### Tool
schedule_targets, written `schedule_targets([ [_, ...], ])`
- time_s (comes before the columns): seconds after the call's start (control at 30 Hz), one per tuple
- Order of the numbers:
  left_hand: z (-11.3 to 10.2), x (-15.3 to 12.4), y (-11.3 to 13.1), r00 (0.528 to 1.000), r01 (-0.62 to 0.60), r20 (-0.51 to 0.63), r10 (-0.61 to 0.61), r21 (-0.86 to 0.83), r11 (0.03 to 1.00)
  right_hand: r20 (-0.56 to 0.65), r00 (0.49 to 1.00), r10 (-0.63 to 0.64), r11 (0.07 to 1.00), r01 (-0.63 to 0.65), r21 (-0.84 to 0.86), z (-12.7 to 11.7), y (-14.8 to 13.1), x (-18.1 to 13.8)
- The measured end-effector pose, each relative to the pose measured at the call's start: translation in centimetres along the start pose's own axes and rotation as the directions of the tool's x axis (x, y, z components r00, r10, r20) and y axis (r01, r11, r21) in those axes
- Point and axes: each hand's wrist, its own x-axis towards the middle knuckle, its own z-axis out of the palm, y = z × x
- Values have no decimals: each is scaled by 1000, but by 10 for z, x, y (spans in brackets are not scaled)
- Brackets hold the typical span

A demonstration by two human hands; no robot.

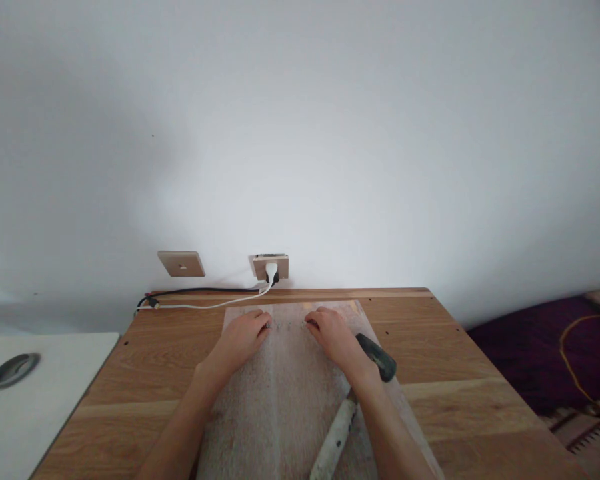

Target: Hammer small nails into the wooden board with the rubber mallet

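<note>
Both hands are laid palm down on a pale translucent sheet point(290, 400) that is spread over the middle of a wooden table point(455, 373). The left hand point(243, 340) is rested on the far part of the sheet with its fingers curled lightly; nothing is seen clamped in it. The right hand point(333, 337) is placed just to the right of it, well within reach, fingers bent down onto the sheet, and nothing is seen gripped. Between the fingertips a row of small dark items point(287, 325) is seen on the sheet; what they are cannot be told.

A hammer point(353, 397) is laid on the near right part of the sheet, its dark head point(377, 357) just beside the right wrist and its pale handle partly hidden under the forearm.

On the far wall a socket point(271, 267) with a white plug is seen, and cables point(205, 298) are run along the table's far edge. A roll of tape point(14, 370) is left on a white surface point(55, 400) to the left.
</note>
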Motion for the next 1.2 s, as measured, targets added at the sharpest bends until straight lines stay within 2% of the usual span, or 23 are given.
schedule_targets([
  [0.13, 1, 0, 0, 1000, -8, 2, 8, 12, 1000, -8, 1000, 6, 1000, -6, -3, 6, -7, 2],
  [0.37, 6, 2, 4, 995, 68, -65, -69, -23, 997, -28, 1000, 12, 1000, -11, 15, 6, -13, 1],
  [0.47, 8, 3, 5, 988, 74, -128, -92, -139, 988, -30, 1000, -5, 999, 6, 38, 6, -13, 0],
  [0.53, 9, 5, 6, 977, 73, -171, -131, -310, 948, -34, 999, -11, 998, 13, 56, 7, -13, 1],
  [0.6, 11, 6, 8, 966, 75, -171, -194, -534, 842, -44, 999, -13, 997, 17, 78, 6, -12, 1],
  [0.7, 13, 8, 11, 962, 130, -35, -269, -811, 570, -63, 998, -9, 993, 17, 120, 3, -12, 2],
  [0.77, 15, 8, 12, 956, 197, 81, -282, -890, 411, -68, 998, -6, 990, 15, 141, 2, -12, 2],
  [0.83, 16, 7, 13, 947, 242, 144, -287, -907, 345, -63, 998, -5, 989, 14, 147, 3, -13, 3],
  [0.9, 15, 7, 15, 949, 256, 160, -274, -895, 366, -53, 999, -7, 990, 15, 140, 6, -15, 3],
  [0.97, 15, 7, 16, 956, 244, 133, -262, -857, 454, -41, 999, -10, 992, 15, 128, 10, -19, 4],
  [1.13, 18, 10, 19, 953, 138, -136, -271, -599, 789, -25, 1000, -9, 995, 12, 101, 16, -28, 5],
  [1.2, 22, 10, 18, 956, 134, -168, -241, -481, 867, -24, 1000, -5, 995, 7, 95, 18, -31, 4],
])
